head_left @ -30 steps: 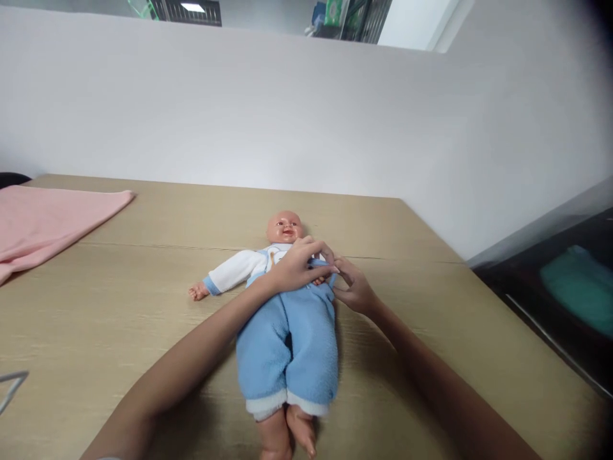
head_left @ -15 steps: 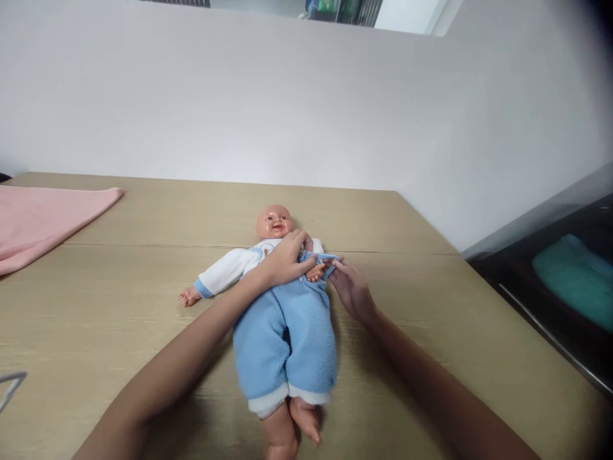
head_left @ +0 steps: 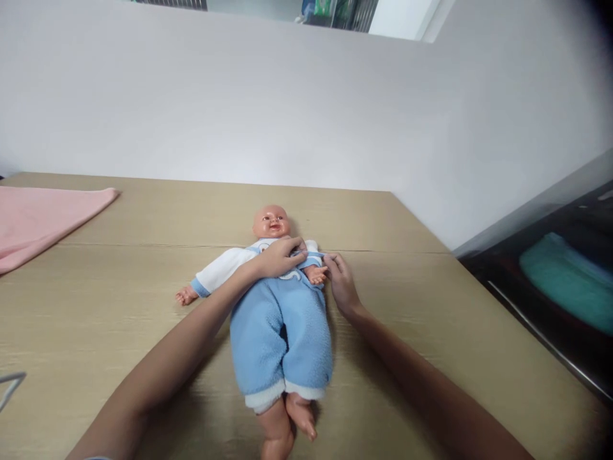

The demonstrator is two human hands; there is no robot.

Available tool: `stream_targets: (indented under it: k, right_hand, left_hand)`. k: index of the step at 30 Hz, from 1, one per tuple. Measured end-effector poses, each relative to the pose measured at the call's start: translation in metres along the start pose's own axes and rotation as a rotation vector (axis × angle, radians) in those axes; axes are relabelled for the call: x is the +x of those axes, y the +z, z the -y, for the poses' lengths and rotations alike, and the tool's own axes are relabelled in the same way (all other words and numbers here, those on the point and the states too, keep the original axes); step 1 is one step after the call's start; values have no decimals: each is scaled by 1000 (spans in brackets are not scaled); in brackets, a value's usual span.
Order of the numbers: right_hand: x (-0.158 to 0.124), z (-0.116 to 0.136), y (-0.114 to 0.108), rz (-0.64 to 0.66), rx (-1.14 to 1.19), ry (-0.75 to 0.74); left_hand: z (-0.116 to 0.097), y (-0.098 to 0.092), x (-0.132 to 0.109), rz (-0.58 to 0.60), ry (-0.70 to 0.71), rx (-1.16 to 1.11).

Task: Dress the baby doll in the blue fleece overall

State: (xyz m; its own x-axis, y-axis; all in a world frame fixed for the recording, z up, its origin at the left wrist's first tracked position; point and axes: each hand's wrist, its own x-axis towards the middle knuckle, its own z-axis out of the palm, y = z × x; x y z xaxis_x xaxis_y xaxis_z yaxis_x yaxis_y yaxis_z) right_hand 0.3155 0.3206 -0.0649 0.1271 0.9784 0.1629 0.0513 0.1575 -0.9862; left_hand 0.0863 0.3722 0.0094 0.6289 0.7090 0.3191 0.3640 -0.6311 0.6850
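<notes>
A baby doll point(head_left: 272, 222) lies on its back, head away from me, dressed in a white-sleeved top and blue fleece trousers point(head_left: 280, 332) with white hems. Across its chest rests my left hand point(head_left: 281, 257), thumb and fingers closed at a narrow blue strap point(head_left: 313, 254). My right hand point(head_left: 343, 281) pinches the strap's other end beside the doll's bent arm, so the strap is stretched between both hands. The doll's small hand point(head_left: 316, 275) pokes out just below the strap. Its other arm point(head_left: 225, 269) is spread out to the left. My fingers hide part of the chest.
A pink cloth point(head_left: 43, 220) lies at the left on the wooden table point(head_left: 119, 319). A thin white-grey object point(head_left: 12, 386) shows at the left edge. Behind stands a pale wall point(head_left: 230, 115). Beyond the table's right edge, a green bundle point(head_left: 565, 281) lies on something dark.
The strap has gone from loose and bunched to stretched nearly straight across the doll's arm. The view has shifted slightly; the doll still lies in place.
</notes>
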Motion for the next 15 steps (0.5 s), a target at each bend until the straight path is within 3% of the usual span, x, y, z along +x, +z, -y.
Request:
stream_targets:
  k: [8, 15]
  right_hand:
    - [37, -4, 22, 27, 52, 18]
    - [36, -9, 19, 37, 45, 14]
  left_hand:
    - [5, 9, 2, -167, -91, -57]
    - [8, 16, 2, -246, -124, -31]
